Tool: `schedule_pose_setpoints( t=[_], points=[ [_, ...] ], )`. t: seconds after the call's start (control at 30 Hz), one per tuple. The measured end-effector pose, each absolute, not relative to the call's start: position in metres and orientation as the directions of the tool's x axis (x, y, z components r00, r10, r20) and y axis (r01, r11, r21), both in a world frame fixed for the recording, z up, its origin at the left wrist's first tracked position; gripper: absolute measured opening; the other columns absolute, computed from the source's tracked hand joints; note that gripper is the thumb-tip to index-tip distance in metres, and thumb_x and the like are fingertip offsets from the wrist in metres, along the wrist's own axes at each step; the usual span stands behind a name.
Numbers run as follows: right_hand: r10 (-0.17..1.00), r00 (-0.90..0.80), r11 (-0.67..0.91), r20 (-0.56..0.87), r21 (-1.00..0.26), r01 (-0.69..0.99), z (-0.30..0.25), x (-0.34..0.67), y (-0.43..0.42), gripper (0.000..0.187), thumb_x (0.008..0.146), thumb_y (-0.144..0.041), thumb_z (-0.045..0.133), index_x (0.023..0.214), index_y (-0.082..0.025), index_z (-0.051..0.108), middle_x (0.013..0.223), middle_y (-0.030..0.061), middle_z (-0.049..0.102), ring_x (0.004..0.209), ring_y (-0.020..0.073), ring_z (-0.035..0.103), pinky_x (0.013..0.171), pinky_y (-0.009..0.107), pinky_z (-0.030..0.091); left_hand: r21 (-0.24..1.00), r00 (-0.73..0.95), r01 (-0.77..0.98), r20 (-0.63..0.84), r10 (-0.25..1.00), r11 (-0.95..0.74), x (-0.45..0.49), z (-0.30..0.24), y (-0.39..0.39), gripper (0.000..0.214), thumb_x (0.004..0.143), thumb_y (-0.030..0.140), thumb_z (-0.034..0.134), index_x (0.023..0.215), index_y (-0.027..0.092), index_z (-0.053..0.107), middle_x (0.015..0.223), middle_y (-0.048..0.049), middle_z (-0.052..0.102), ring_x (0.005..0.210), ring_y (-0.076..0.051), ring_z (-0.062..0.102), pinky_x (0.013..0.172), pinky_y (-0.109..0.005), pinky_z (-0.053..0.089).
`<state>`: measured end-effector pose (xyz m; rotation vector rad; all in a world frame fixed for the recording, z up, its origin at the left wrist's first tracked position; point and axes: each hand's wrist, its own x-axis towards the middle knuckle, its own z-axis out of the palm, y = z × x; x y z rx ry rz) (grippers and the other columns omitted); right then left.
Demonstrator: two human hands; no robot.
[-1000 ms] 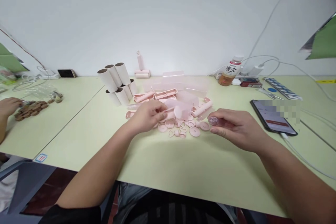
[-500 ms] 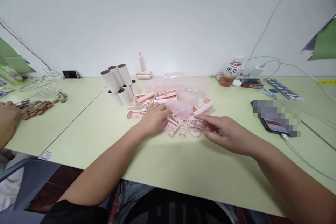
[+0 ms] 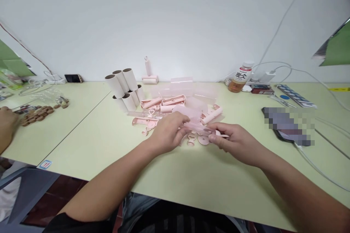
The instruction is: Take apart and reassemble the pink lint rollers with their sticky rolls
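Note:
Between my two hands is a clear pinkish plastic handle-like piece (image 3: 199, 128), lying nearly level just above the pile. My left hand (image 3: 171, 131) pinches its left end between thumb and fingers. At the other end, my right hand (image 3: 232, 140) closes on it, and a small pale pink part pokes out by the fingers. Under and behind the hands spreads a heap of pink plastic parts: long trough-shaped housings (image 3: 173, 100), a round disc (image 3: 203, 139), heart-topped pieces (image 3: 191, 139) and translucent pink curved covers (image 3: 181, 85).
White cardboard-cored rolls (image 3: 115, 86) are stacked left of the heap. An assembled pink roller (image 3: 150, 79) stands by the wall. To the right are a drink bottle (image 3: 240, 76) and a phone (image 3: 284, 125) on a cable. At far left another person's hand (image 3: 8, 127) rests near brown pieces (image 3: 38, 114).
My left hand has left the heap's middle and moved right to grip the clear piece. My right hand has turned that piece level and brought it toward the left hand.

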<state>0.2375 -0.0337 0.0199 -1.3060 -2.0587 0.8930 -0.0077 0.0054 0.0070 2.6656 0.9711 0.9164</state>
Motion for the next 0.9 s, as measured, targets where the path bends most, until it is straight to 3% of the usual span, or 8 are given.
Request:
schedule_pose_setpoints(
  t=[0.07, 0.2, 0.3, 0.47, 0.63, 0.7, 0.8, 0.9],
  points=[
    [0.930, -0.361, 0.277, 0.067, -0.774, 0.569, 0.020, 0.239, -0.032, 0.038, 0.093, -0.053, 0.052, 0.095, -0.020, 0.070, 0.073, 0.0017, 0.063, 0.060, 0.0145, 0.053, 0.056, 0.026, 0.041, 0.325, 0.563, 0.599, 0.478, 0.674, -0.732, -0.010, 0.008, 0.007, 0.027, 0.099, 0.037, 0.043, 0.108, 0.017, 0.059, 0.098, -0.0096, 0.067, 0.092, -0.024, 0.060, 0.080, -0.037, 0.043],
    [0.933, -0.345, 0.295, 0.104, -0.769, 0.567, 0.015, 0.231, -0.033, 0.039, 0.092, -0.054, 0.054, 0.073, -0.020, 0.061, 0.063, -0.0017, 0.055, 0.056, 0.0124, 0.046, 0.054, 0.025, 0.036, 0.097, 0.669, 0.653, 0.390, 0.633, -0.751, 0.002, 0.009, -0.004, 0.034, 0.096, 0.049, 0.049, 0.102, 0.018, 0.061, 0.102, -0.0094, 0.068, 0.098, -0.028, 0.060, 0.085, -0.043, 0.043],
    [0.930, -0.359, 0.270, 0.083, -0.818, 0.508, 0.011, 0.222, -0.037, 0.049, 0.093, -0.058, 0.049, 0.063, -0.020, 0.052, 0.056, -0.0024, 0.050, 0.052, 0.0122, 0.044, 0.051, 0.025, 0.035, 0.058, 0.746, 0.609, 0.297, 0.596, -0.791, 0.015, 0.007, -0.017, 0.035, 0.097, 0.048, 0.047, 0.100, 0.016, 0.060, 0.092, -0.0095, 0.069, 0.085, -0.026, 0.063, 0.074, -0.039, 0.045],
    [0.910, -0.411, 0.207, 0.050, -0.914, 0.349, 0.015, 0.221, -0.042, 0.058, 0.094, -0.063, 0.042, 0.056, -0.020, 0.052, 0.051, -0.0003, 0.051, 0.048, 0.0125, 0.044, 0.049, 0.026, 0.035, 0.273, 0.751, 0.527, 0.295, 0.591, -0.805, 0.015, 0.006, -0.025, 0.031, 0.098, 0.046, 0.045, 0.100, 0.017, 0.055, 0.086, -0.0078, 0.068, 0.073, -0.022, 0.063, 0.059, -0.031, 0.042],
    [0.931, -0.357, 0.063, 0.077, -0.997, -0.052, 0.025, 0.233, -0.042, 0.050, 0.091, -0.055, 0.050, 0.055, -0.022, 0.054, 0.043, -0.0015, 0.046, 0.041, 0.0152, 0.046, 0.045, 0.029, 0.040, 0.570, 0.614, 0.433, 0.380, 0.692, -0.698, -0.002, 0.012, -0.018, 0.033, 0.097, 0.051, 0.040, 0.098, 0.020, 0.051, 0.079, -0.0029, 0.063, 0.068, -0.017, 0.057, 0.061, -0.029, 0.042],
    [0.965, -0.238, 0.131, 0.113, -0.989, 0.064, 0.026, 0.237, -0.039, 0.048, 0.090, -0.055, 0.053, 0.056, -0.022, 0.056, 0.047, -0.0004, 0.050, 0.045, 0.0153, 0.050, 0.048, 0.029, 0.042, 0.607, 0.600, 0.437, 0.352, 0.718, -0.663, -0.008, 0.017, -0.013, 0.029, 0.096, 0.048, 0.043, 0.092, 0.020, 0.053, 0.076, -0.0013, 0.061, 0.068, -0.015, 0.055, 0.062, -0.028, 0.041],
    [0.978, -0.155, 0.191, 0.137, -0.884, 0.427, 0.026, 0.240, -0.033, 0.047, 0.089, -0.058, 0.054, 0.062, -0.020, 0.062, 0.053, 0.0009, 0.057, 0.050, 0.0147, 0.052, 0.051, 0.027, 0.041, 0.585, 0.607, 0.448, 0.356, 0.711, -0.676, -0.015, 0.023, -0.004, 0.018, 0.093, 0.032, 0.045, 0.086, 0.020, 0.057, 0.079, -0.0015, 0.060, 0.074, -0.016, 0.055, 0.068, -0.029, 0.041],
    [0.989, -0.094, 0.147, 0.113, -0.740, 0.656, 0.023, 0.246, -0.025, 0.038, 0.085, -0.056, 0.059, 0.083, -0.021, 0.072, 0.061, 0.0008, 0.064, 0.049, 0.0143, 0.050, 0.049, 0.027, 0.037, 0.579, 0.525, 0.520, 0.363, 0.770, -0.628, -0.024, 0.026, 0.004, 0.024, 0.087, 0.024, 0.048, 0.109, 0.021, 0.058, 0.090, -0.0025, 0.063, 0.078, -0.017, 0.057, 0.070, -0.030, 0.043]
  ],
)
